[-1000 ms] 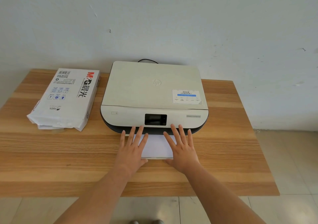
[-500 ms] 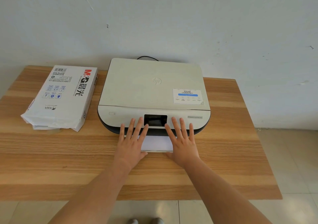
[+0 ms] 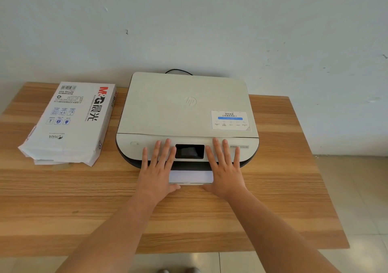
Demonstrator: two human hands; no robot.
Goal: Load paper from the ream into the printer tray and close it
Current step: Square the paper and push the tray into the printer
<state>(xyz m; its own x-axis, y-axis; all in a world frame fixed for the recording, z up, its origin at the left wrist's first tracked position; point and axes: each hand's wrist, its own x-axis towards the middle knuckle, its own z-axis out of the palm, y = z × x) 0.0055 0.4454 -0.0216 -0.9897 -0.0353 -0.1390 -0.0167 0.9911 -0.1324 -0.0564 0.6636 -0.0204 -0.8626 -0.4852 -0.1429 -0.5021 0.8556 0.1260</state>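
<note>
A beige printer [image 3: 184, 109] sits at the back middle of the wooden table [image 3: 63, 199]. Its paper tray [image 3: 191, 177], with white sheets on it, sticks out a short way from the printer's front. My left hand [image 3: 157, 172] and my right hand [image 3: 224, 170] lie flat with fingers spread, palms against the tray's front edge on either side, fingertips over the printer's front panel beside the dark screen [image 3: 189, 151]. Neither hand holds anything. An opened white paper ream [image 3: 69, 121] lies to the left of the printer.
A black cable [image 3: 178, 71] runs behind the printer against the pale wall. The table ends just right of the printer, with tiled floor [image 3: 361, 199] beyond and below. Bare wood lies in front of the hands.
Both hands have slid forward toward the printer, and the tray has gone further in; less white paper shows in front. The fingertips have moved up onto the front panel.
</note>
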